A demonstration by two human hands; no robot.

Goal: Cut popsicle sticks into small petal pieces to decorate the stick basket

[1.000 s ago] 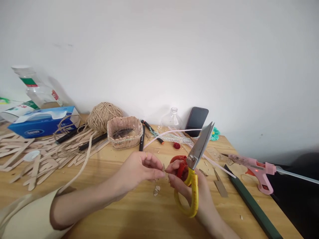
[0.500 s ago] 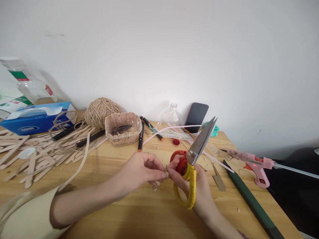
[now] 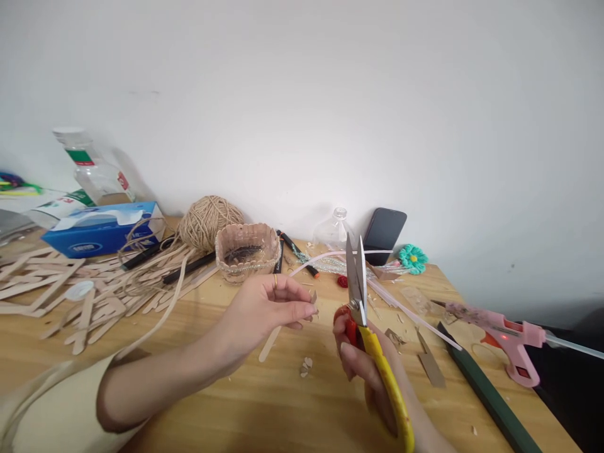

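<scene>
Gold ring on left grip (image 3: 264,308), cream short sleeve (image 3: 51,409), bare forearms.

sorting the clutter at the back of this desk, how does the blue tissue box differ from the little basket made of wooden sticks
The blue tissue box is a flat, closed rectangular carton with a white tissue at its top slot; the small round basket of wooden sticks is open-topped. The box is plain printed card in blue and white; the basket is pale wood with a glittery band around its base. The box sits far left, the basket near the middle beside the ball of twine. Both rest on the wooden table.

scissors (image 3: 372,340): yellow-red handles, blades upright | wooden stick (image 3: 274,336): pinched, tilted
</scene>
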